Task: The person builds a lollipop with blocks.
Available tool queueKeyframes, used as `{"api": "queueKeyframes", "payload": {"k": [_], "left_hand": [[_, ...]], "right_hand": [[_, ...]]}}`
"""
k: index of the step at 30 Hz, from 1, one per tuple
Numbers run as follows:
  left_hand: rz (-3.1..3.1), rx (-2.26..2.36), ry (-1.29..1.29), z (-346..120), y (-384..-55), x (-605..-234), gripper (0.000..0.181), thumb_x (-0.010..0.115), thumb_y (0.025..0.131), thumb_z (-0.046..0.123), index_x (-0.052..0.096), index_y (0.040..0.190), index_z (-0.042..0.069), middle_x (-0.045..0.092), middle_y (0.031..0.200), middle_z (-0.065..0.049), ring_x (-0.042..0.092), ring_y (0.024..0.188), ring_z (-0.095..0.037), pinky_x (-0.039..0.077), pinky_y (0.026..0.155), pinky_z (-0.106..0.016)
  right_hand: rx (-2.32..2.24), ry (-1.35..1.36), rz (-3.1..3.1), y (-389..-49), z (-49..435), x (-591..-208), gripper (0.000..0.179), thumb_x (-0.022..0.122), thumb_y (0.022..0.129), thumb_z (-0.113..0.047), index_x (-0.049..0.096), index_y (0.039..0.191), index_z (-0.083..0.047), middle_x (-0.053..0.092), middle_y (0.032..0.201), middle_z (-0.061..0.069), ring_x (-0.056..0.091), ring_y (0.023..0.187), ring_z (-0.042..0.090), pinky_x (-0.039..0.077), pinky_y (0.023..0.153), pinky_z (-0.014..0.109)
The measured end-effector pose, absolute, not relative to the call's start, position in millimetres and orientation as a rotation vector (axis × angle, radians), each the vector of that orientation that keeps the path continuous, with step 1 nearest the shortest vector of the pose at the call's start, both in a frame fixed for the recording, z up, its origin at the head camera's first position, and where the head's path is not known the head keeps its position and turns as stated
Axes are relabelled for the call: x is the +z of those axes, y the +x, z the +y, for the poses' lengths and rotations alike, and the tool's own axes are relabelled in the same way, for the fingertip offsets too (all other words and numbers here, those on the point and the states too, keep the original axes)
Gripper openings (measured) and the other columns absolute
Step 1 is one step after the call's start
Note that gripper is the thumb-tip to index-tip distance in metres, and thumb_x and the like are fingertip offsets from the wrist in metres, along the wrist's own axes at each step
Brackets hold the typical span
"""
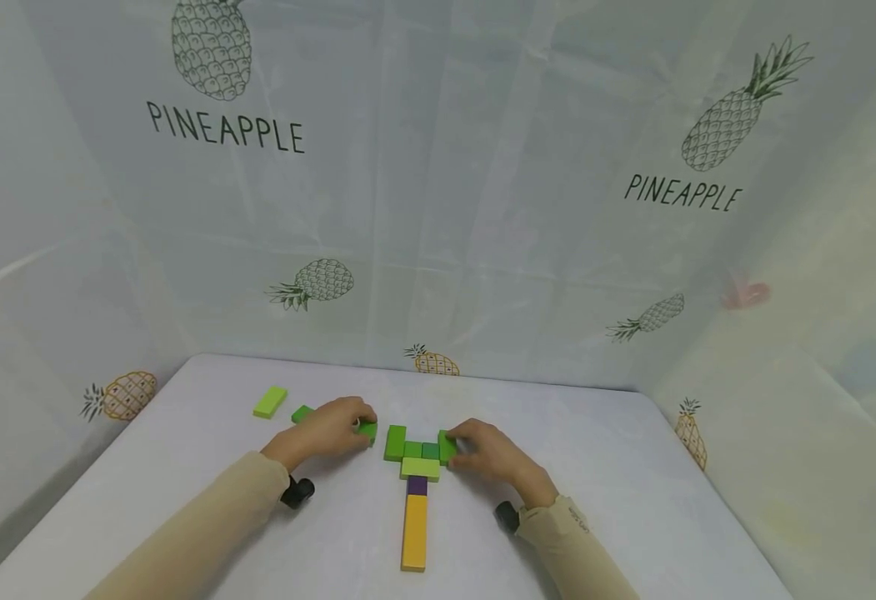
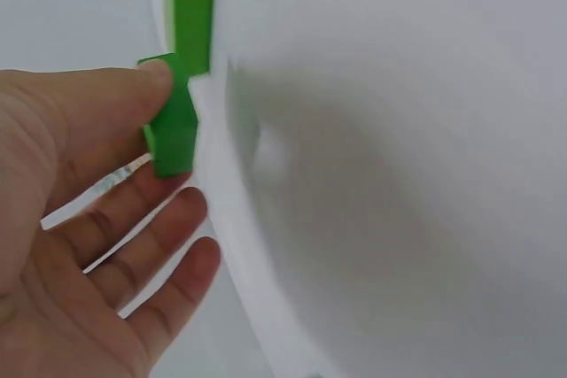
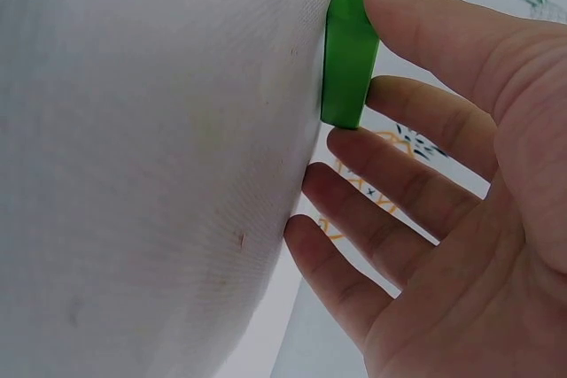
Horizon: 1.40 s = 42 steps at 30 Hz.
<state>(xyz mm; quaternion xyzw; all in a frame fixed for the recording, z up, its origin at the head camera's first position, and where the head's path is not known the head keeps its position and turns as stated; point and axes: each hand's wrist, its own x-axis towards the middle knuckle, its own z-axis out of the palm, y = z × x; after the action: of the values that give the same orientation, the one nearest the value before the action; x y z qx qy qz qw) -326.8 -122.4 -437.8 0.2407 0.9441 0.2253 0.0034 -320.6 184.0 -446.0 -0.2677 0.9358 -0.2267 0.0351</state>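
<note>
My left hand point(image 1: 332, 427) pinches a small green block point(image 2: 177, 130) between thumb and fingers, just left of a flat block figure. My right hand point(image 1: 496, 454) holds the figure's right-hand upright green block point(image 1: 446, 448) by thumb and index finger; its other fingers are spread in the right wrist view. A matching green block point(image 1: 396, 443) stands on the figure's left side. Two small green blocks point(image 1: 412, 449) lie between the uprights, above a light green block point(image 1: 420, 469). Below come a purple block point(image 1: 417, 486) and a long yellow-orange block point(image 1: 414, 533).
A lime block point(image 1: 270, 402) lies at the far left of the white table point(image 1: 317, 533). Partly behind my left hand is another green block point(image 1: 302, 413). A pineapple-print curtain point(image 1: 468, 208) rises behind the table and along its sides.
</note>
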Motion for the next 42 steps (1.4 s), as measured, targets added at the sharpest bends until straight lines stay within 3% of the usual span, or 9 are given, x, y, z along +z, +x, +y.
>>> {"api": "queueKeyframes", "payload": {"k": [19,42], "left_hand": [[2.87,0.758,0.847,-51.7,-351.6,-432.4,0.034,0.074,0.084,0.026,0.067,0.114,0.013,0.064,0.109,0.002,0.057,0.103,-0.018,0.046,0.094,-0.037],[2.763,0.848,0.826,-30.5,-360.1,-447.7,0.029,0.073,0.086,0.025,0.07,0.11,0.011,0.066,0.101,0.003,0.057,0.092,-0.013,0.049,0.085,-0.032]], "right_hand": [[-0.716,-0.847,2.879,-320.8,184.0,-446.0,0.044,0.073,0.085,-0.027,0.062,0.123,-0.008,0.061,0.122,0.003,0.053,0.116,0.021,0.04,0.103,0.043],[-0.698,-0.875,2.882,-322.2,186.5,-446.4,0.043,0.073,0.084,-0.024,0.063,0.122,-0.007,0.062,0.12,0.003,0.054,0.114,0.02,0.041,0.101,0.042]]}}
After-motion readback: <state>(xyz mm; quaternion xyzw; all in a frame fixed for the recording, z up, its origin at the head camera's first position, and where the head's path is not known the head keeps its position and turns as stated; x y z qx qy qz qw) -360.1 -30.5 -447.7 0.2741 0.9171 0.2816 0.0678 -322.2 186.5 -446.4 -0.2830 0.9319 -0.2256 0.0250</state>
